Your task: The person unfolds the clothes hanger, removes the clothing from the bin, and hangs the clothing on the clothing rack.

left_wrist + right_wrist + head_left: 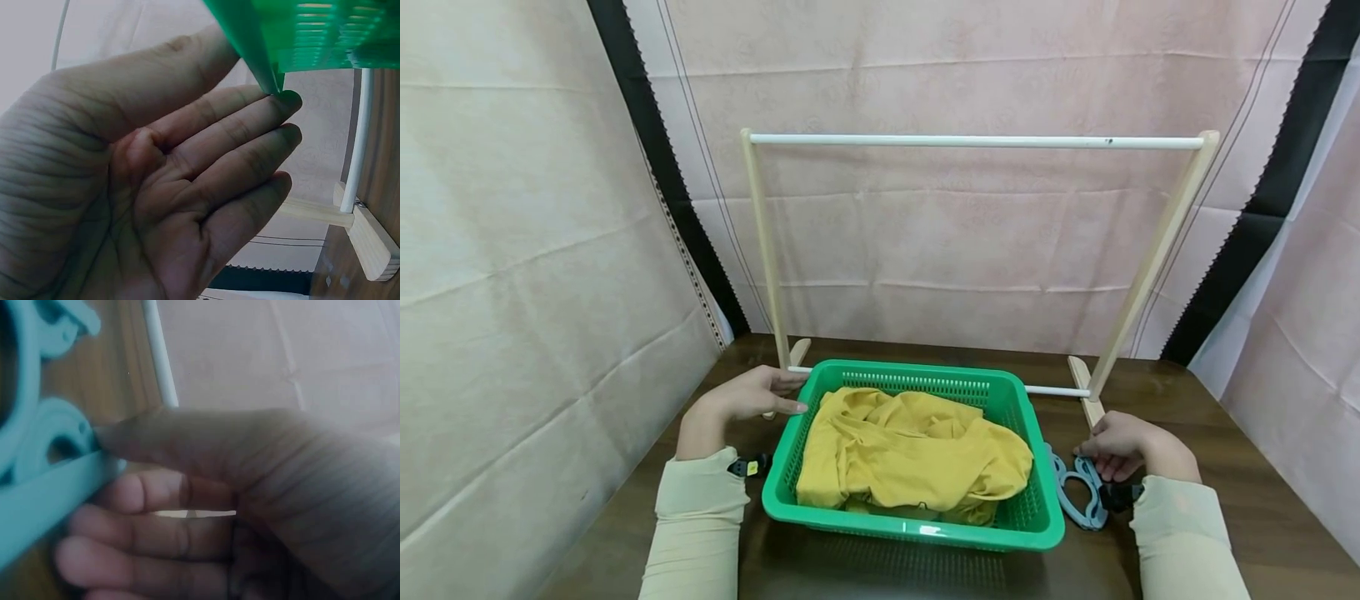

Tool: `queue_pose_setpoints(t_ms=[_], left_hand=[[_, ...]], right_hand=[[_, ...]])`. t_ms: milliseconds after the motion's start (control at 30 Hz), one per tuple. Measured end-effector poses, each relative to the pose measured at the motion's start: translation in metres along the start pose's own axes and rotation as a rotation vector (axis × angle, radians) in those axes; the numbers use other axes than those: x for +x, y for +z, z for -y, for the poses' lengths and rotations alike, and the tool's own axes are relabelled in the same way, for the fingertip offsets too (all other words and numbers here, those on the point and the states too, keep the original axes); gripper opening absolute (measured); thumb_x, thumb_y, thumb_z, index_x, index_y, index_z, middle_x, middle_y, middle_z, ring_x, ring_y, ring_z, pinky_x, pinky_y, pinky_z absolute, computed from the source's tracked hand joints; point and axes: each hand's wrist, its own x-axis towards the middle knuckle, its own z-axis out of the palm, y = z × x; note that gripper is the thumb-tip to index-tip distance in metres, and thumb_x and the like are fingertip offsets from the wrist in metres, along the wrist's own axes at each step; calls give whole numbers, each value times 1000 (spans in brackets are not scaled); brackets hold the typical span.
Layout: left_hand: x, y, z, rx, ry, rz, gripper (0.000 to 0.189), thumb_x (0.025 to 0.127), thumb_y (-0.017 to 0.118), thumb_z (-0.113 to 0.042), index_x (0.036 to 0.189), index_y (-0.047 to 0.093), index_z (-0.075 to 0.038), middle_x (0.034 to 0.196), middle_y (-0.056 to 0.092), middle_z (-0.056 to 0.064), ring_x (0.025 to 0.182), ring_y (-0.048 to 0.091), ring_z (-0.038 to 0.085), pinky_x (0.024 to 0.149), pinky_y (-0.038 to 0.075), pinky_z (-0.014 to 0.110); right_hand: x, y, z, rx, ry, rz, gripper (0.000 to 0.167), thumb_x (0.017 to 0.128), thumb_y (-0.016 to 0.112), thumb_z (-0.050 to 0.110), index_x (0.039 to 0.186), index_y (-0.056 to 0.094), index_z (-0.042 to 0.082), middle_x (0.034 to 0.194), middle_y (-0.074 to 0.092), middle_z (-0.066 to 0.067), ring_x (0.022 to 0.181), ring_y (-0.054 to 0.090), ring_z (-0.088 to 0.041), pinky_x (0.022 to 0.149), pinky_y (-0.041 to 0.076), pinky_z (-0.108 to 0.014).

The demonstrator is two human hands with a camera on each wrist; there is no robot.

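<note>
Resting at the left rim of a green basket (pixel 850 522), the left hand (pixel 741 402) touches it with thumb and fingertips, its fingers fairly straight and relaxed. The right hand (pixel 1123 446), lower right of the frame, pinches a blue plastic hanger (pixel 1091 517) just beside the basket's right side. Yellow cloth (pixel 917 450) lies crumpled in the basket, at lower centre on the brown counter (pixel 820 571). Behind it stands a rack (pixel 973 142), its white top bar across the upper middle.
</note>
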Motion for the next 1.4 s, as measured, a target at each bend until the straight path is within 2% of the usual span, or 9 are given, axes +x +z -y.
queue_pose_setpoints(t_ms=[233, 400, 500, 767, 967, 1167, 1300, 1400], left_hand=[[2, -1, 2, -9, -9, -6, 74, 92, 75, -31, 154, 42, -8, 152, 46, 17, 136, 47, 37, 91, 54, 43], [1, -1, 1, -8, -11, -10, 74, 92, 75, -30, 154, 42, -8, 152, 46, 17, 134, 49, 36, 86, 55, 39], [2, -1, 1, -8, -9, -9, 74, 92, 76, -30, 154, 42, -7, 152, 45, 17, 134, 49, 37, 87, 55, 40], [3, -1, 4, 13, 0, -4, 75, 92, 76, -33, 154, 41, -8, 152, 46, 17, 135, 49, 35, 88, 55, 40], [2, -1, 4, 20, -3, -5, 75, 92, 76, -33, 154, 42, -8, 152, 45, 17, 135, 48, 37, 86, 55, 38], [2, -1, 3, 16, 7, -3, 74, 92, 75, -32, 153, 42, -6, 152, 45, 18, 134, 49, 38, 84, 55, 38], [2, -1, 4, 13, 4, -4, 74, 92, 75, -32, 153, 42, -7, 152, 46, 17, 134, 49, 37, 85, 55, 38], [3, 1, 5, 9, -3, -2, 74, 92, 76, -32, 153, 43, -7, 152, 46, 17, 130, 53, 35, 81, 55, 37]], right_hand=[[2, -5, -4, 49, -73, -38, 26, 95, 64, 16, 76, 65, -1, 67, 66, -10, 59, 68, -22, 56, 59, -37], [7, -10, -9, 112, -140, -27, 27, 98, 62, 17, 80, 66, -3, 72, 68, -12, 66, 70, -24, 60, 60, -39], [8, -13, -11, 162, -185, -13, 27, 99, 62, 19, 86, 68, -4, 76, 70, -13, 71, 71, -26, 63, 60, -40], [5, -23, -11, 273, -250, -63, 34, 101, 64, 24, 104, 68, -10, 85, 73, -16, 79, 73, -30, 69, 61, -43], [-1, -28, 1, 228, -315, -167, 38, 101, 64, 26, 108, 69, -11, 90, 73, -16, 83, 74, -31, 70, 61, -42], [-8, -32, 11, 235, -321, -235, 45, 101, 64, 31, 112, 67, -12, 91, 74, -17, 84, 74, -30, 72, 61, -41], [-13, -34, 17, 208, -358, -295, 45, 102, 62, 32, 113, 67, -11, 92, 74, -17, 84, 74, -31, 71, 61, -39], [-18, -35, 23, 169, -385, -359, 46, 101, 62, 36, 112, 68, -9, 91, 75, -15, 80, 75, -27, 69, 61, -35]])
